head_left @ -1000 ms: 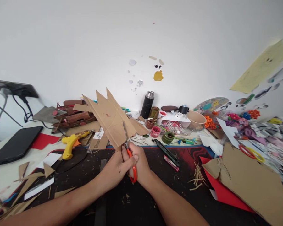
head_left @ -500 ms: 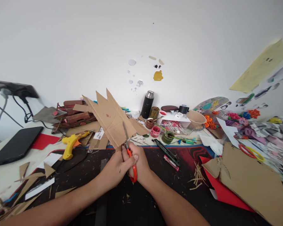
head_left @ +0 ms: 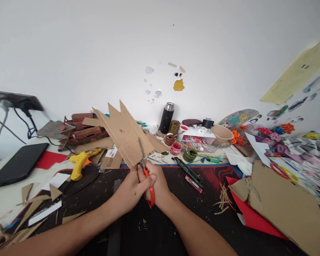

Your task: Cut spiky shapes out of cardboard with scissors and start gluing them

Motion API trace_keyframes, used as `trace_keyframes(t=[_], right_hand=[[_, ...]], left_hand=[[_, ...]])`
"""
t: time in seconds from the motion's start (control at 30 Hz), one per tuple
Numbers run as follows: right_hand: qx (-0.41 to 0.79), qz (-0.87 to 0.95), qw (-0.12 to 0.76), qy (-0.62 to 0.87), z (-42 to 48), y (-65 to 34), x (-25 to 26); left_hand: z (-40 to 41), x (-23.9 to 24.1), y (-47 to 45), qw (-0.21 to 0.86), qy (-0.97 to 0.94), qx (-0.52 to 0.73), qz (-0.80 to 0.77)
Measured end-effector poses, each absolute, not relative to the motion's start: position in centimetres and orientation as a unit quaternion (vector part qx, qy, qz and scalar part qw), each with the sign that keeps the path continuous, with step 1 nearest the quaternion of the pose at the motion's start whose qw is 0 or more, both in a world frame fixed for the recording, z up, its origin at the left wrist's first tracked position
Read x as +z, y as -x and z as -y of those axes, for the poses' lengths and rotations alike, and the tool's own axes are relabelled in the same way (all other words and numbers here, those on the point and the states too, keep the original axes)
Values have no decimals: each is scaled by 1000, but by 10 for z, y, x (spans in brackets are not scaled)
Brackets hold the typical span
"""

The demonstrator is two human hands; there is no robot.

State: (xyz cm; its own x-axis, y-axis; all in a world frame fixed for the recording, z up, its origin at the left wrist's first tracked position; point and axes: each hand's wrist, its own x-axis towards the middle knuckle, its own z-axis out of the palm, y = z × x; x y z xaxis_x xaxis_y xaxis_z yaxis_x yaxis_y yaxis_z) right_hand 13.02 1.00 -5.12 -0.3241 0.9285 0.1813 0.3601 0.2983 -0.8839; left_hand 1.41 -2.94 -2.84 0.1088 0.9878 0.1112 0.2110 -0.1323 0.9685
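Note:
A jagged piece of brown cardboard with pointed teeth along its far edge stands tilted up over the desk. My left hand is closed on its near corner. My right hand is wrapped round the orange handles of a pair of scissors. The steel blades point away from me and lie along the cardboard's near right part. Both hands touch each other above the dark desk mat.
A yellow glue gun lies left of the hands, a dark tablet further left. A black flask, paint pots and a black cutter sit behind. Large cardboard sheets on red paper lie right. Scraps litter the left.

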Motion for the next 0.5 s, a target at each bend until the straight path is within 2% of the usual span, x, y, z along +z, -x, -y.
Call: trace_keyframes(t=[0.5], right_hand=[[397, 712, 366, 449, -8, -131, -47]], left_hand=[[30, -30, -15, 428, -605, 455, -493]])
